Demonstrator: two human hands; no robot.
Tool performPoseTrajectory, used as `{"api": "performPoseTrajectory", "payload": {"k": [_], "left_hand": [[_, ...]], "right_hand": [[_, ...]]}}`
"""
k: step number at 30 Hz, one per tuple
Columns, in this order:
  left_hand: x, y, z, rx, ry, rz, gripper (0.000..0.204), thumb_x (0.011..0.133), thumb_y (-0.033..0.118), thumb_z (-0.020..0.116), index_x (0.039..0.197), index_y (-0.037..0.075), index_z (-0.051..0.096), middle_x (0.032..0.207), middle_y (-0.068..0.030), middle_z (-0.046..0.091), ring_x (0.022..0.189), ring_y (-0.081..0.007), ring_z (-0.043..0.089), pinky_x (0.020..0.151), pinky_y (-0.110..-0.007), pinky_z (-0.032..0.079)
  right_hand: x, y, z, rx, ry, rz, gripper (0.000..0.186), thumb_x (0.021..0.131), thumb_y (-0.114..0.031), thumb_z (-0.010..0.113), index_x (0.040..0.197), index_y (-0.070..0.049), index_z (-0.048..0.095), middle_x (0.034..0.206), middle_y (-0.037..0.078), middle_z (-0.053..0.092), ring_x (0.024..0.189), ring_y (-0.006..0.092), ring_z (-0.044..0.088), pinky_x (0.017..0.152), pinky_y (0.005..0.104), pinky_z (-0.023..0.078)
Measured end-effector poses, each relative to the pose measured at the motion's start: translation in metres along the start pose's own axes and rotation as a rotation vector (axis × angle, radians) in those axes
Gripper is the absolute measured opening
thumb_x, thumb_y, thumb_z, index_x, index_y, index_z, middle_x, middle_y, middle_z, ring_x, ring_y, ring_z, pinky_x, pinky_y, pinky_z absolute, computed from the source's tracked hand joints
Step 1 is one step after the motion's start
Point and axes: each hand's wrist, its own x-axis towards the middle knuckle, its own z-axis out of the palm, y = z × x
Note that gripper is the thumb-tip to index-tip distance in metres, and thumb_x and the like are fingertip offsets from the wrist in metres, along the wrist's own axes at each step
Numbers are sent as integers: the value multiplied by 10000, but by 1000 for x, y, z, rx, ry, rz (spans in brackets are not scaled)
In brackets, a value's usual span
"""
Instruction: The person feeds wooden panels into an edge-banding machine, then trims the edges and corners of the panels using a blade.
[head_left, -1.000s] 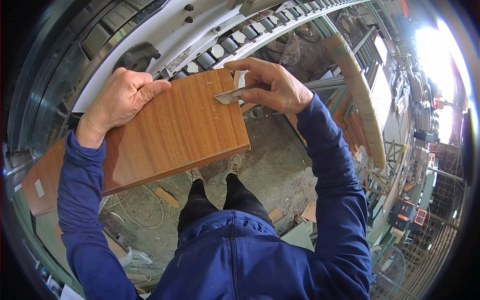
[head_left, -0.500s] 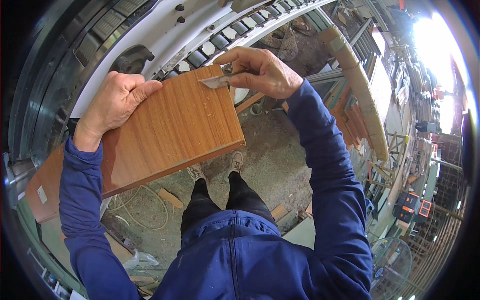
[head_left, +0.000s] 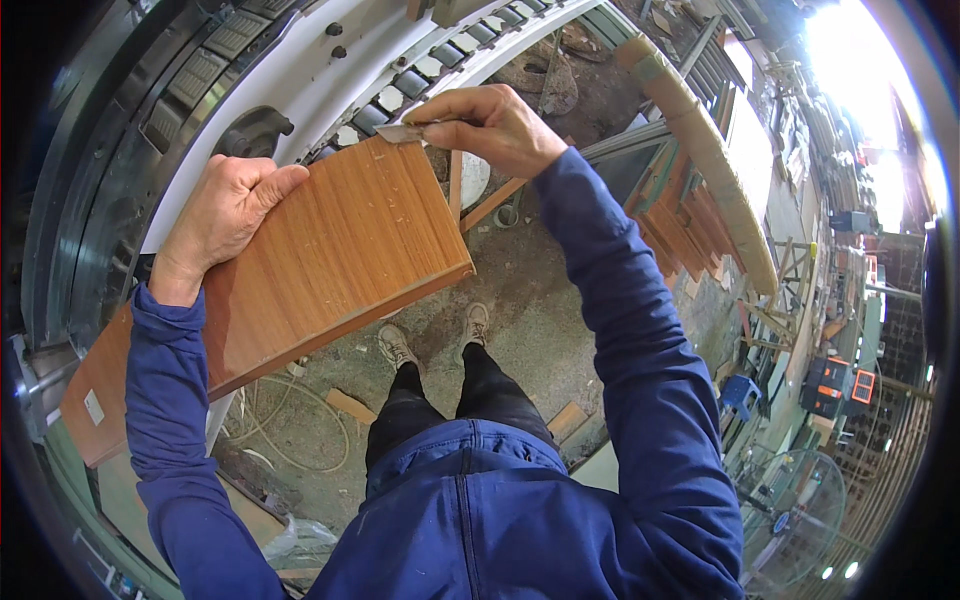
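Note:
A long wood-grain panel lies slantwise before me, its near end toward the right and a white label on its far left end. My left hand is closed over the panel's far edge, the thumb on the top face. At the far right corner my right hand pinches a flat metal blade with a slanted tip. The blade lies against the panel's far edge by that corner. Small pale shavings dot the top face. Fingers curled beneath the panel are hidden.
Beyond the panel stands a white machine with a roller track and a dark knob. A padded curved bar and stacked boards are at the right. A hose and wood scraps lie on the floor. A fan stands lower right.
My right hand has moved left and away from me, bringing the blade from the panel's top face near the right end to its far edge. My left hand keeps its grip.

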Motion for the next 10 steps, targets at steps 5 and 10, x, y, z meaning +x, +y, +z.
{"api": "performPoseTrajectory", "payload": {"k": [5,10], "left_hand": [[-2,-2,0,2,37,41,576,909,429,556,607,-55,480,506,-129,330,477,-129,300,426,-332,294],[-3,0,-5,59,-15,-33,566,904,437,563,613,-46,512,505,-144,349,497,-202,301,471,-363,331]], "right_hand": [[-20,-15,11,101,333,140,281,959,-203,496,1076,22,618,782,22,603,695,90,508,674,255,433],[-82,-41,24,187,386,237,355,974,-283,451,1125,21,551,774,46,595,823,99,573,794,238,418]]}}
